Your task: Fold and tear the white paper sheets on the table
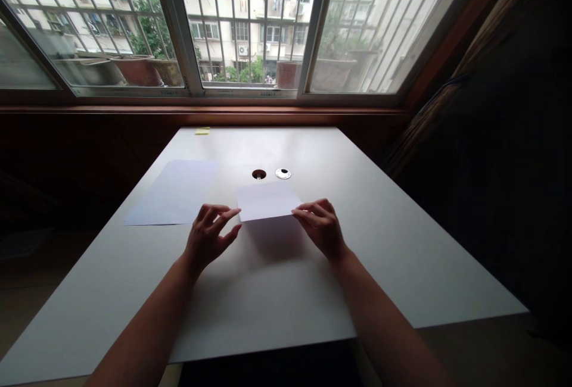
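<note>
A small white sheet of paper (pixel 268 201) is raised above the white table, its near edge casting a shadow underneath. My right hand (pixel 324 226) pinches the sheet's near right corner between thumb and fingers. At the opposite side, my left hand (pixel 210 235) has its index fingertip at the near left corner, with the thumb held apart below it. Whether the sheet is folded, I cannot tell. Left of it, larger pale paper (pixel 172 193) lies flat on the table, close to my left hand.
The white table (pixel 268 315) reaches the window sill. Beyond the sheet are a round cable hole (pixel 259 174) and a loose round cover (pixel 283 174). A yellowish slip (pixel 202 131) lies at the far left edge. A dark curtain (pixel 482 59) hangs on the right.
</note>
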Tool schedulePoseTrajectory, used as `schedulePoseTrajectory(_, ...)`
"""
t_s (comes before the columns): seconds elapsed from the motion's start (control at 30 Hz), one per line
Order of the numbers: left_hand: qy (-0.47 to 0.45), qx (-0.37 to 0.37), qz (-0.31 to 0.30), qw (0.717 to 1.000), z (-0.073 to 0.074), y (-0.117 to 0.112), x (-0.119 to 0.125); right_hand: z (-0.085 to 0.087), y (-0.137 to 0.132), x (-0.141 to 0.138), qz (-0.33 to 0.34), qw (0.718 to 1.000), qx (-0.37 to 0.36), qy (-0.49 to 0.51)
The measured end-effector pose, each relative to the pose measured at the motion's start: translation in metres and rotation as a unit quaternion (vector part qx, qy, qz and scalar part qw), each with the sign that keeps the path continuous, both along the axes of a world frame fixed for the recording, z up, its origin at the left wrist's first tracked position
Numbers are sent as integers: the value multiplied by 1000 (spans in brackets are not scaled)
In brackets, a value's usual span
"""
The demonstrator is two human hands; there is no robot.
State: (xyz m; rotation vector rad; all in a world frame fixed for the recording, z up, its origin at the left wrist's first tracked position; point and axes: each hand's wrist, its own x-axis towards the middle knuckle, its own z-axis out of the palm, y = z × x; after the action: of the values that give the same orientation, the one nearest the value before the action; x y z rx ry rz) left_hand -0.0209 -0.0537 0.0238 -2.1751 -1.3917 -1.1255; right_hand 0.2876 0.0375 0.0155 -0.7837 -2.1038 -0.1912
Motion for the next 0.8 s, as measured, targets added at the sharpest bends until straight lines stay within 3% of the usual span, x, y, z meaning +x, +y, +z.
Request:
schedulePoseTrajectory(0.3,50,-22,-63,997,-7,3,10,0,-10,-13,50,998,-20,-23)
schedulePoseTrajectory(0.53,64,-15,-66,996,-3,1,16,0,-16,-19,56,997,-14,-50)
schedulePoseTrajectory(0.8,121,-20,-84,989,-1,-2,30,5,-30,-32,117,989,-9,-85)
